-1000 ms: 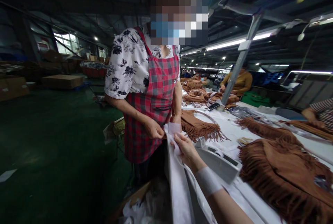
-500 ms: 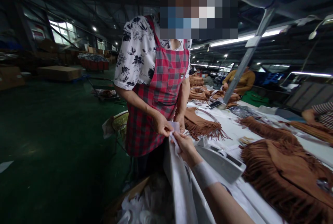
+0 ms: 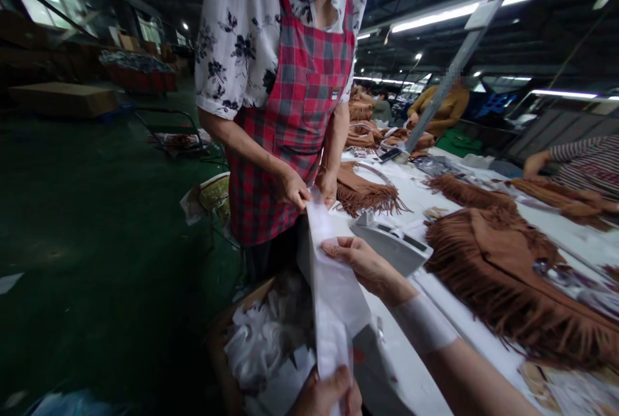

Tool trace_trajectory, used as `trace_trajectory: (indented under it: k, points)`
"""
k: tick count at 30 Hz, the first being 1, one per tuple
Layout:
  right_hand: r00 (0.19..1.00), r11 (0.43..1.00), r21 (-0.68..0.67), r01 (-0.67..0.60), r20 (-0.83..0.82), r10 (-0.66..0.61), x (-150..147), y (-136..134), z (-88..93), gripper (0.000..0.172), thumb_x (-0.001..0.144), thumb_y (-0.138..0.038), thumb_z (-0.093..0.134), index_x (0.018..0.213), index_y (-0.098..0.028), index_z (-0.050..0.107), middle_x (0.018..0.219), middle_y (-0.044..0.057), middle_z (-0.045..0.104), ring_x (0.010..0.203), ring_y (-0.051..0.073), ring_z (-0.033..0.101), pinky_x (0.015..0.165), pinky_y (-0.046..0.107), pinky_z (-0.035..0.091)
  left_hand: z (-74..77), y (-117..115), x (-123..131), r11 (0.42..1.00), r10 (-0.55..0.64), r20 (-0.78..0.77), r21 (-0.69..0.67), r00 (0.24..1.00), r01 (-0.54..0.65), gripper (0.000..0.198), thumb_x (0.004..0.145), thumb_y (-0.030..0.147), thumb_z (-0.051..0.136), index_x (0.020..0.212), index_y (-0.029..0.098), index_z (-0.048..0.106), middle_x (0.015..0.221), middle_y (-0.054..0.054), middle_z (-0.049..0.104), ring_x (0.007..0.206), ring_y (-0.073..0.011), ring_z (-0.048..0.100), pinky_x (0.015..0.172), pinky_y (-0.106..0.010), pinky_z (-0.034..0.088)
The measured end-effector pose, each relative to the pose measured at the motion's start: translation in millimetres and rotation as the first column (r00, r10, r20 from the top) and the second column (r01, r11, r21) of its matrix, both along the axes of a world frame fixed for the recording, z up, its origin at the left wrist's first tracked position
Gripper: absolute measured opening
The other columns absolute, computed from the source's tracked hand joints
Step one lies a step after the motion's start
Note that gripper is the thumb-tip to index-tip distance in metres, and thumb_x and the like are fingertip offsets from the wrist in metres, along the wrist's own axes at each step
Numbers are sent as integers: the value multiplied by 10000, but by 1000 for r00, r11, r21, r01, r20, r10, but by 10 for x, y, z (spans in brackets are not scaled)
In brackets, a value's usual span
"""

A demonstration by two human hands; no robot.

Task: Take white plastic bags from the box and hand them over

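A long strip of thin white translucent material [image 3: 329,297] runs from a co-worker's hands down to mine. My right hand [image 3: 360,261] pinches its edge about midway, thumb and fingers pressed together; a clear band is wrapped round that wrist. Low in the view, my left hand [image 3: 329,393] closes round the strip's near end, its lower part cut off by the frame edge. The co-worker's hands [image 3: 307,191] hold the far end in front of a red checked apron [image 3: 309,106]. Under the strip lies a grey-white machine-like body [image 3: 391,245], partly covered.
To the right, brown fringed bags [image 3: 488,267] lie on a white table [image 3: 416,338]. A box [image 3: 220,351] of crumpled white material stands below left. A slanted metal post [image 3: 454,74] rises from the table; other people sit beyond. Dark green floor [image 3: 111,242] spreads left.
My left hand has come into view at the bottom, on the strip. The strip now stretches out longer, and my right hand sits farther from the co-worker's hands. The view has tilted down.
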State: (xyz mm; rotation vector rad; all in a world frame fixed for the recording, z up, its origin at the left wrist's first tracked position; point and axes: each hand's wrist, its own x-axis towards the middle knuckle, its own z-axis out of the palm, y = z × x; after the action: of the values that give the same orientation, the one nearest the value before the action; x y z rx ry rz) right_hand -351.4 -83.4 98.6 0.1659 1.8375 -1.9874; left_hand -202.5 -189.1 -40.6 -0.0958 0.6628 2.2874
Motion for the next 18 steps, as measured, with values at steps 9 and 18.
trace_trajectory:
  k: [9,18]
  points:
    - [992,992,104,-65,-100,75,1064,153,12,362,753,-484,737,731,-139,630,650,-29,578,560,80,506,508,178,406,208,-98,34,998,50,-25,-40,998,-51,427,691,436,770,939,122,620,540,42,484,472,-90,422,530,-257,428]
    - [1000,1000,-4,6,2,-6,1611,112,-233,475,681,-590,741,694,-134,609,549,-13,575,433,80,452,431,205,359,308,-40,86,984,60,-78,-165,995,-72,354,609,421,803,722,122,651,564,-29,598,599,-187,590,626,-314,486]
